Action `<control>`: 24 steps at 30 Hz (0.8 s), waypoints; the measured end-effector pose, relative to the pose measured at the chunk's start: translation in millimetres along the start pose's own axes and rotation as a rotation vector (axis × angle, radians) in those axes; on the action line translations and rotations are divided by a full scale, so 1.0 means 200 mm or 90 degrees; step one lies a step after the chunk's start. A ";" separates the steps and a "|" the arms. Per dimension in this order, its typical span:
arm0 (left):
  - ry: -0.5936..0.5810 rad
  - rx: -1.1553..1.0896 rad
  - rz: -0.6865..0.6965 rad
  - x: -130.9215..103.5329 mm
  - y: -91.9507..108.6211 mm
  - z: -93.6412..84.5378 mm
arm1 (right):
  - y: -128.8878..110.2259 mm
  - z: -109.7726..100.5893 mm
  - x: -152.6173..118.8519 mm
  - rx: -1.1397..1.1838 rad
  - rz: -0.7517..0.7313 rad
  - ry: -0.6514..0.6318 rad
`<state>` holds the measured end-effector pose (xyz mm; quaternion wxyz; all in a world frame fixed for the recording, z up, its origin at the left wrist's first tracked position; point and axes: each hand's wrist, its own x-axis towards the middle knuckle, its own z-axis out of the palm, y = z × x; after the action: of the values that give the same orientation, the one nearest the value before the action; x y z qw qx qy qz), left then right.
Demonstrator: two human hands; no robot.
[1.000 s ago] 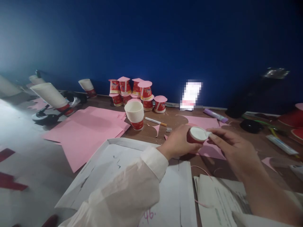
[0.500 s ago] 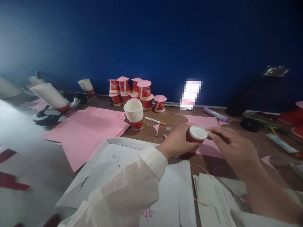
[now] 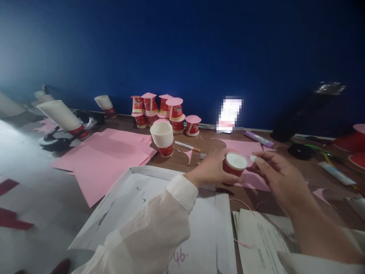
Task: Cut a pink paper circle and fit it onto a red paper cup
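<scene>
My left hand point(image 3: 212, 167) is wrapped around a red paper cup point(image 3: 232, 172). The cup's white round end faces up, with a raised rim. To its right, my right hand point(image 3: 278, 175) pinches a small white piece point(image 3: 252, 158) between thumb and fingertips, a short gap away from the rim. What the white piece is, I cannot make out. Under both hands lies a pink paper sheet point(image 3: 253, 183). Left of them stands a stack of nested paper cups point(image 3: 161, 139), white inside and red at the bottom.
Red cups topped with pink paper discs point(image 3: 175, 108) are piled by the blue wall. Pink sheets point(image 3: 105, 160) lie at left beside a white box lid point(image 3: 119, 205). A marker point(image 3: 187, 146), a purple glue tube point(image 3: 259, 139), a lit phone point(image 3: 229, 114) and papers point(image 3: 262, 239) are around.
My right hand has drawn slightly right, so the white piece has come away from the cup's rim. My left hand and the cup have shifted a little to the left.
</scene>
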<state>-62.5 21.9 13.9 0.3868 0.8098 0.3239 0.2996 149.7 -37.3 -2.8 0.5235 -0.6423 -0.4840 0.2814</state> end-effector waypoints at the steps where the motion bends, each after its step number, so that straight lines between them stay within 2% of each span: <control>1: 0.025 0.001 -0.016 0.00 -0.01 0.02 | 0.00 0.00 0.00 -0.004 0.003 -0.001; 4: 0.098 0.005 -0.065 0.00 -0.02 0.08 | -0.03 0.01 -0.01 -0.022 0.005 -0.001; 6: 0.114 0.002 -0.054 0.00 -0.02 0.12 | -0.04 0.01 -0.02 -0.041 -0.009 0.005; 9: 0.107 0.006 -0.019 0.00 -0.01 0.13 | -0.06 0.02 -0.02 -0.068 -0.041 0.008; 16: 0.095 0.017 -0.007 0.00 -0.01 0.12 | -0.03 0.00 0.00 -0.109 -0.064 -0.015; 24: 0.096 0.017 -0.003 0.00 -0.02 0.13 | -0.01 -0.03 -0.01 -0.253 -0.148 0.014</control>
<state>-43.4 13.2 -3.6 0.3511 0.7891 0.3578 0.3550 153.7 -40.8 1.3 0.4208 -0.6755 -0.5952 0.1114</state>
